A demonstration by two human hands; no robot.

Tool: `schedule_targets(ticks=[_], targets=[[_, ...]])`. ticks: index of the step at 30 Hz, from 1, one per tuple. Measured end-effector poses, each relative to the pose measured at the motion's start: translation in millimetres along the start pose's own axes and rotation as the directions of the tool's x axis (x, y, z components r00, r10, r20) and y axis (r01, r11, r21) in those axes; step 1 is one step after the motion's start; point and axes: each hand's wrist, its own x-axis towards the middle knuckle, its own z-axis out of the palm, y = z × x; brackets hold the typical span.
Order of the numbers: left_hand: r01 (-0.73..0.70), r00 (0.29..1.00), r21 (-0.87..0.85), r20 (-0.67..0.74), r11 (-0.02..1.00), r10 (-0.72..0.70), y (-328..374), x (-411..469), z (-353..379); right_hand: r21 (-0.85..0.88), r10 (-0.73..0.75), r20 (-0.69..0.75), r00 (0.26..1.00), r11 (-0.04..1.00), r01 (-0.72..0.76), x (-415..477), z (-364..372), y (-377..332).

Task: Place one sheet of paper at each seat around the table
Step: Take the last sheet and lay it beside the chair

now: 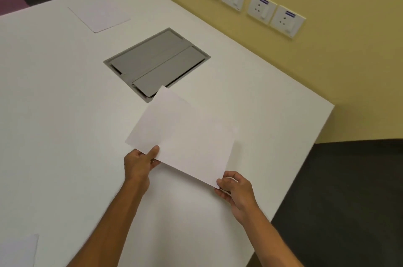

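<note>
White paper sheet (183,136) sits pinched in both my hands, left hand (139,164) and right hand (236,190) gripping its near corners above the bench (65,114), near the grey hatch (157,62).

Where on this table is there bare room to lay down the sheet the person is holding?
The held sheet is gripped by the left hand and right hand. Bare table lies beneath and right of it, between the grey floor box and the near edge. Taken spots: the far sheet and near-left sheet.
</note>
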Motion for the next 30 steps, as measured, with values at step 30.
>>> schedule_targets(ticks=[30], targets=[[-0.553, 0.81, 0.832, 0.55, -0.046, 0.202, -89.7, 21.6, 130.3, -0.081, 0.01, -0.449, 0.894, 0.995, -0.052, 49.9, -97.9, 8.2]])
